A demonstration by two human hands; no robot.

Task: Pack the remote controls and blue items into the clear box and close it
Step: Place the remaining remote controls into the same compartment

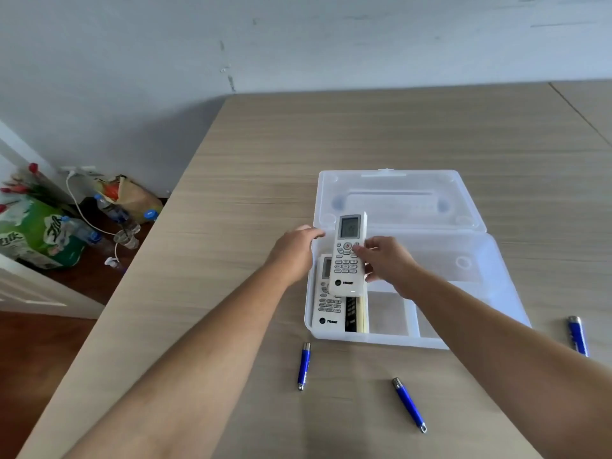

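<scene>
A wide, light wood-grain table (pixel 364 134) fills most of the view, its far edge against a pale grey wall (pixel 298 38). Left of the table, lower down, dark reddish floor (pixel 29 352) shows. In that corner sit a green printed bag (pixel 39 236), a brown paper bag (pixel 135 197), several plastic bottles (pixel 112 210) with blue caps, red flowers (pixel 23 185) and a white cable (pixel 79 210) trailing from a wall socket.

On the table lies a clear box (pixel 496 293), open, with its hinged lid (pixel 400 200) folded flat back towards the wall. The box has dividers. Its left compartment holds a white remote (pixel 326 304), buttons up, and just beside it on the right a dark remote (pixel 352 314), mostly hidden. The compartments to the right look bare, though the right arm covers part of them.

A third remote (pixel 347 253), white with a small screen, is held tilted over the left compartment, above the two already inside. The right hand (pixel 389 263) grips its right edge, thumb on the buttons and fingers curled behind. The left hand (pixel 294 253) is at the box's left rim, fingers loosely curled and holding nothing; whether it touches the rim cannot be told.

Three blue pens remain on the table outside the box: a left pen (pixel 304 366) near the front wall, a middle pen (pixel 409 405) closer to the viewer, and a right pen (pixel 578 336) beside the right forearm.
</scene>
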